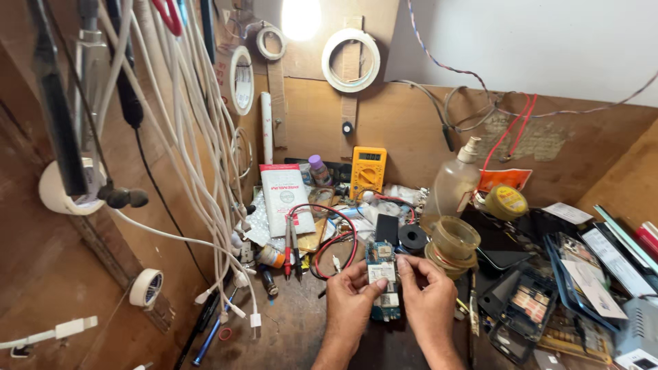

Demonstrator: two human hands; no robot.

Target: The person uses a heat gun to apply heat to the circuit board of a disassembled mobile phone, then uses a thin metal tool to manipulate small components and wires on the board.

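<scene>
Head view, step in hand: by the look of it, inspection of an opened phone body (384,291), blue-edged with its circuit board bare, held over the table (295,329) at 6 o'clock of the frame.
Left hand (349,294): closed lightly on the left side of the phone body, thumb tip pressed on a small white rectangular part (381,273) atop the board.
Right hand (426,291): gripping the right edge of the phone body, fingertips curled in toward the same white part.
Next move, as a judgement: calls for a steady pinch and fine fingertip pressure, with the board kept level.
Spray bottle (452,186): at 1 o'clock of the hands, clear plastic, upright, contents too faint to tell.
Yellow-lidded tin (506,201): at 2 o'clock, shut, contents hidden.
Small purple-capped bottle (319,169): at 11 o'clock, capped, contents unclear.
Multimeter (368,171): yellow, at 12 o'clock, propped against the wooden back wall.
Probe leads (329,236): red and black, looped just beyond the left hand.
</scene>
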